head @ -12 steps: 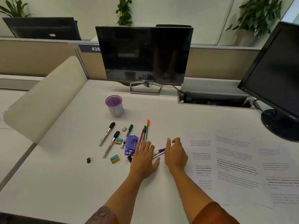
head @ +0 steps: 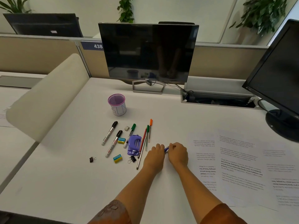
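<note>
**On the white desk (head: 64, 175), our left hand (head: 154, 156) and right hand (head: 178, 153) pinch one blue plastic pen (head: 166, 149)**

We hold the pen low over the desktop, a little to the right of the scattered stationery and just left of the printed white paper sheets (head: 239, 159). Only a short blue stretch of it shows, in the gap between our two hands; the rest is hidden under our fingers. Our left hand lies knuckles up with its fingers curled down over one end. Our right hand nips the other end between curled fingers and thumb. Whether the pen touches the desk we cannot tell.

Just beside our left hand lie a thin red pencil (head: 142, 144), a slim green-capped pen (head: 147, 136) and a slim orange-capped pen (head: 150, 130), side by side and pointing away from us. Next to them on the left sits a purple plastic office tool (head: 134, 145), a punch or a stapler, we cannot tell which. A green-capped white marker (head: 130, 135) lies along its left edge. Two black-capped white markers (head: 110, 133) lie slantwise farther left. One yellow-and-teal eraser (head: 121, 140) sits between the nearer of them and the green-capped marker. A black binder clip (head: 132, 159) rests near the tool's near end.

Farther back a purple wire-mesh cup (head: 116, 104) stands upright with a white paper band around it. Behind it stands a dark flat monitor (head: 148, 52).
</note>
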Tool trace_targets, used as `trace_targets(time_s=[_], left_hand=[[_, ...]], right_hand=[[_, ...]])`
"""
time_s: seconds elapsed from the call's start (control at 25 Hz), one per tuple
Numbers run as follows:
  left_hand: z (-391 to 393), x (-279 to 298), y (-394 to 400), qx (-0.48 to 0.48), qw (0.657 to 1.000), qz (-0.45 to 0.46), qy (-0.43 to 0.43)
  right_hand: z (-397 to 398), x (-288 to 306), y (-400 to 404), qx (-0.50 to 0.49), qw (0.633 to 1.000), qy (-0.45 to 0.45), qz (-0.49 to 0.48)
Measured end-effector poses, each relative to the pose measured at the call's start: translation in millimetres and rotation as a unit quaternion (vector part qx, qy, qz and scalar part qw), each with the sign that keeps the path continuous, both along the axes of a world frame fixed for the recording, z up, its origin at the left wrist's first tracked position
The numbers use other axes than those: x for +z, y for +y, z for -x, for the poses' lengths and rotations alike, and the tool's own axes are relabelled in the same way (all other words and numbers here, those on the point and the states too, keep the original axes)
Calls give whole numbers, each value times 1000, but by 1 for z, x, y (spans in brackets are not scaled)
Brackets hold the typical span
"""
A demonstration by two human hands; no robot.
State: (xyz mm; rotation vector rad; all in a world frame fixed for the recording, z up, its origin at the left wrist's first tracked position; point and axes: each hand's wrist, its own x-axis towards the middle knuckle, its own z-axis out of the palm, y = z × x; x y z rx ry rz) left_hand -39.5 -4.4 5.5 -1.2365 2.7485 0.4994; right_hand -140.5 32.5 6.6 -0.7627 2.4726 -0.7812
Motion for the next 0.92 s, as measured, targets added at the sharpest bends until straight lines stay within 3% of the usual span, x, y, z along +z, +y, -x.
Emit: trace_targets(time_s=[0.12, 0.28, 0.56, 0.76, 0.92], left_hand=[[12, 0, -1, 54, 998, -33, -18], [20, 16, -21, 148, 981, -119, 47], [-20, 43, -89, 241, 948, -148, 146], [-41, 43, -103, 354, 852, -211, 323], [-44, 39, -106, 404, 812, -213, 363]], right_hand=[[3, -2, -6, 5, 999, -40, 27], [11, -6, -17, -16, 991, -108, 79], [-1, -5, -58, 51, 995, -86, 28], [-14, 4, -87, 94, 992, -89, 9], [-31, 9, -105, 108, 990, -59, -75]])
